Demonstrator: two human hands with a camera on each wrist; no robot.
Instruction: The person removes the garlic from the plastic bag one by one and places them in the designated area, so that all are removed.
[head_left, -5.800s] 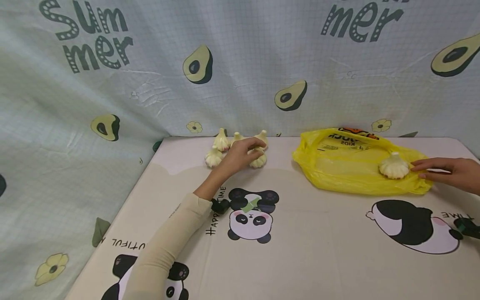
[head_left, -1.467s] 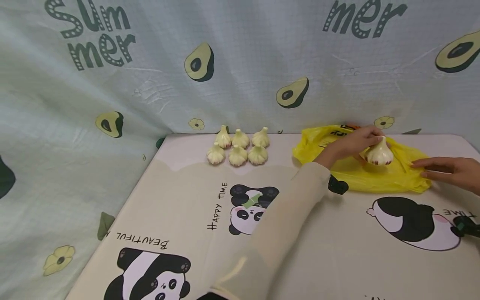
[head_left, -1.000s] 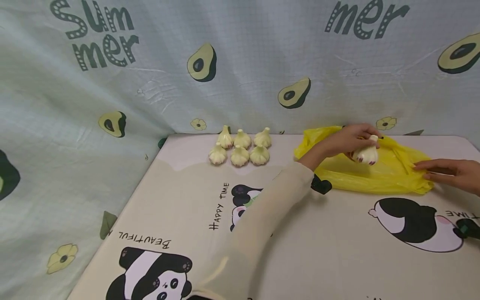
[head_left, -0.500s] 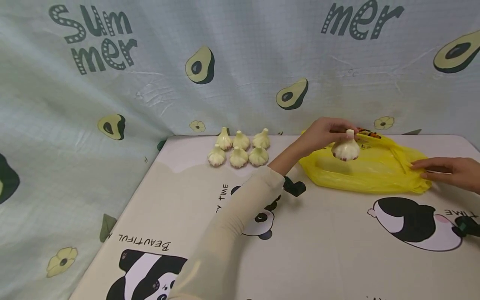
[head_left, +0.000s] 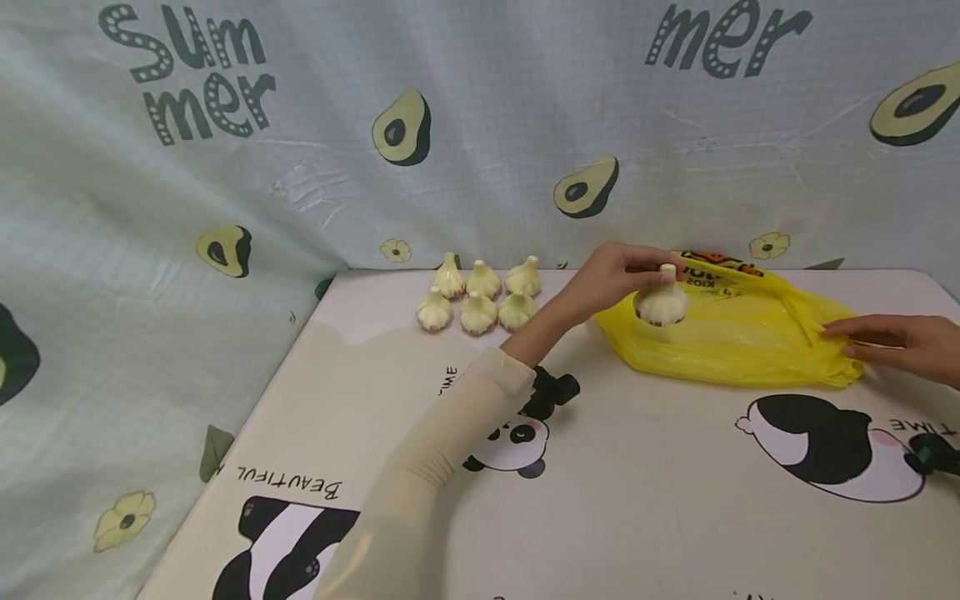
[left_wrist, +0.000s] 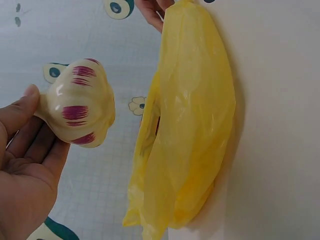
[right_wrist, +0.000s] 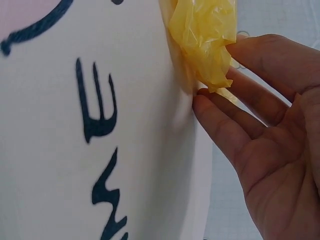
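Note:
My left hand (head_left: 611,273) pinches a garlic bulb (head_left: 662,305) by its stem, held up over the left end of a yellow plastic bag (head_left: 750,337). The left wrist view shows thumb and fingers at the stem of this cream bulb (left_wrist: 82,107), which has purple streaks. At the bag's right end, my right hand (head_left: 911,342) holds its edge; in the right wrist view the crumpled corner of the bag (right_wrist: 207,45) lies at the thumb and fingertips. Several more garlic bulbs (head_left: 478,312) stand in two short rows left of the bag, stems up.
A pale tablecloth (head_left: 637,500) with panda prints covers the table. Behind it hangs a curtain (head_left: 480,125) with avocado prints, close to the table's back edge. The left sleeve (head_left: 420,483) reaches across the table from the front.
Earlier my left hand was at the rows, where another bulb now stands. Since then it took the bulb from the bag and has carried it leftward. My right hand stays at the bag's end.

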